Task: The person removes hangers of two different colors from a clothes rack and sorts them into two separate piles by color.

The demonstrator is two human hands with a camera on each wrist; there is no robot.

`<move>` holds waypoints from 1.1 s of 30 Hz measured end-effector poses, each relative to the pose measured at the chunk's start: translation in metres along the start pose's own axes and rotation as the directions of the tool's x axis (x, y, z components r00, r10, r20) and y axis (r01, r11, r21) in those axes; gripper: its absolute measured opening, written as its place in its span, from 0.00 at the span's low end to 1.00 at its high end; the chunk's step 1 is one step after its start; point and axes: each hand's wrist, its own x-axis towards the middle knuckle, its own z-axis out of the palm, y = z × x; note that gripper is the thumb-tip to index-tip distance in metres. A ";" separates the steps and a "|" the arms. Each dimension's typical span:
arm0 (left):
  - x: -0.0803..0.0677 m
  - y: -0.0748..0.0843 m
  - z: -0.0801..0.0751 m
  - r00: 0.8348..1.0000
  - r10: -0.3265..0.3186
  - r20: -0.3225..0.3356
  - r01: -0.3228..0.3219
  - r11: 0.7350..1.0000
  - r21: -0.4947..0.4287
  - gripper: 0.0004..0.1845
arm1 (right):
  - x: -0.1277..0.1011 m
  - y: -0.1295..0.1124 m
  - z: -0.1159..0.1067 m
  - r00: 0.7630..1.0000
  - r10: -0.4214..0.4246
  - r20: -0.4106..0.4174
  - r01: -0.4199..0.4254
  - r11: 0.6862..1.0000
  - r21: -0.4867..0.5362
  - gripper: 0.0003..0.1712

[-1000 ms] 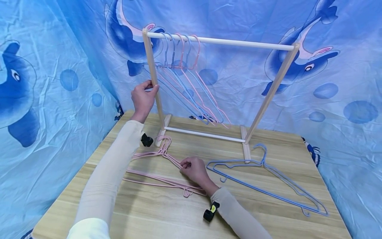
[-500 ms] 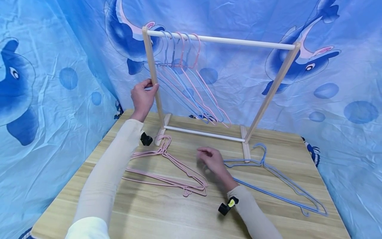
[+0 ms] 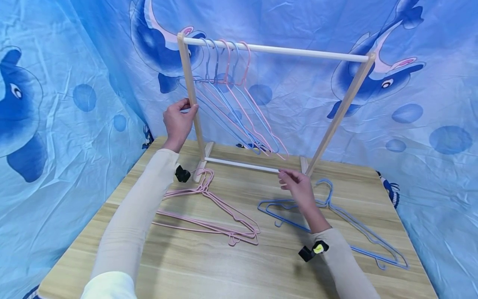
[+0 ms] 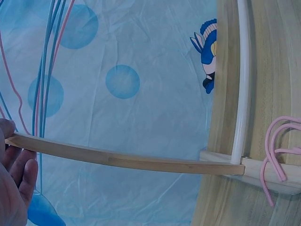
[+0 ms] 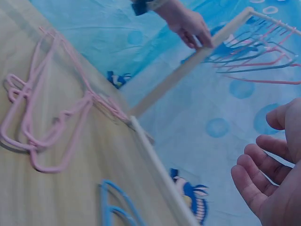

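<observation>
My left hand (image 3: 179, 124) grips the left wooden post (image 3: 198, 133) of a small clothes rack, thumb on the near side. In the head view my right hand (image 3: 301, 191) hovers over the table, above the left part of the blue clothes hangers (image 3: 329, 202), overlapping the rack's lower white bar (image 3: 239, 164). Its fingers are relaxed and spread in the right wrist view (image 5: 265, 174), with nothing held. Pink clothes hangers (image 3: 204, 189) lie stacked on the table at left, partly hidden behind my left forearm.
Several blue and pink hangers (image 3: 227, 79) hang near the left end of the rack's top rail (image 3: 291, 51). The right post (image 3: 340, 116) leans outward in view. A wood-grain table (image 3: 224, 270) carries everything; a blue dolphin-printed cloth (image 3: 298, 83) surrounds it.
My right hand has left the pink hangers and moved rightward and up, over the blue hangers. My left hand stays on the post.
</observation>
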 end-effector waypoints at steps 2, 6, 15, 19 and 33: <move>0.001 -0.001 0.000 1.000 0.007 -0.005 -0.007 1.000 0.006 0.19 | 0.003 -0.008 -0.008 1.000 -0.009 -0.003 0.009 1.000 -0.025 0.25; 0.001 -0.001 0.000 1.000 0.005 -0.004 -0.005 1.000 0.007 0.19 | 0.012 -0.027 -0.021 0.999 -0.050 -0.013 0.049 0.997 -0.063 0.26; 0.000 0.000 0.000 1.000 0.006 0.005 -0.006 1.000 0.012 0.20 | 0.037 -0.074 -0.032 0.990 -0.141 -0.022 0.137 0.983 -0.123 0.30; 0.000 0.000 -0.001 1.000 0.002 0.004 -0.002 1.000 0.009 0.20 | 0.048 -0.091 -0.027 0.989 -0.148 0.008 0.148 0.981 -0.128 0.31; 0.000 -0.001 0.000 1.000 -0.004 0.008 0.004 1.000 0.009 0.21 | 0.073 -0.132 0.005 0.977 -0.200 0.076 0.207 0.974 -0.092 0.29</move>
